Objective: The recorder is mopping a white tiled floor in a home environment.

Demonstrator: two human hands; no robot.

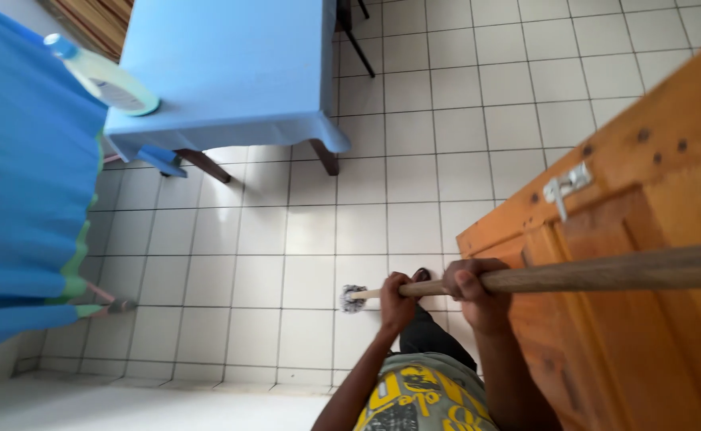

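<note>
Both hands grip the wooden mop handle (pixel 590 273). The left hand (pixel 398 299) is closed around it lower down, nearer the mop head (pixel 354 298); the right hand (pixel 472 283) is closed around it higher up. The handle's long axis runs from the right edge down-left to the mop head, which rests on the white tiled floor (pixel 302 231), beside the wooden door (pixel 654 335).

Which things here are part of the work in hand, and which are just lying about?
In use:
- mop stick, gripped by left hand and right hand
- mop head, on the tiled floor

Lying about:
- table with blue cloth
- bottle on the table edge
- wooden door with metal latch
- blue curtain
</note>
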